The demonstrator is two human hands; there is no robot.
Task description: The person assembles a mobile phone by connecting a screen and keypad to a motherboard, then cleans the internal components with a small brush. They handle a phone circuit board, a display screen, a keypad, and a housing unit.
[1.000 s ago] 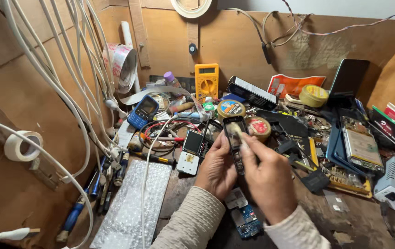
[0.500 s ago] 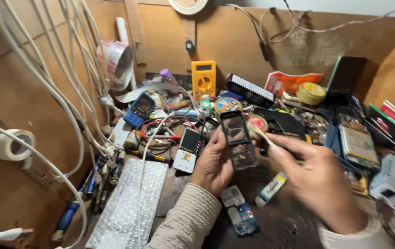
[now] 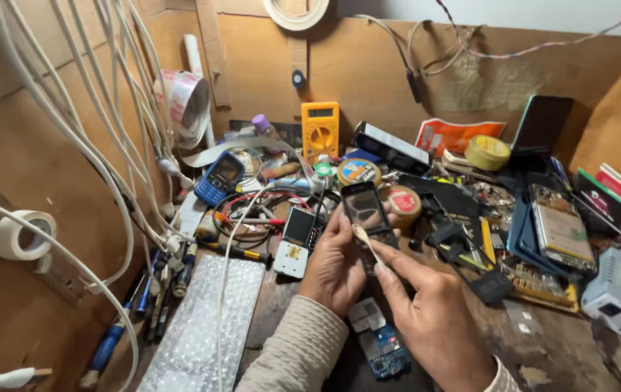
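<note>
Closest, the right hand (image 3: 437, 327) pinched a thin pale stick (image 3: 365, 242), its tip touching the small black phone (image 3: 366, 215). The left hand (image 3: 336, 265) gripped that phone above the worktop (image 3: 543, 348), tilted so its screen showed. A yellow meter (image 3: 320, 129) stood behind.

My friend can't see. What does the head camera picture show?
Two hands work on a small black phone: the left hand holds it up, and the right hand touches it with a thin pale stick. Around them, a messy workbench holds a yellow multimeter, tape rolls and white cables.
</note>
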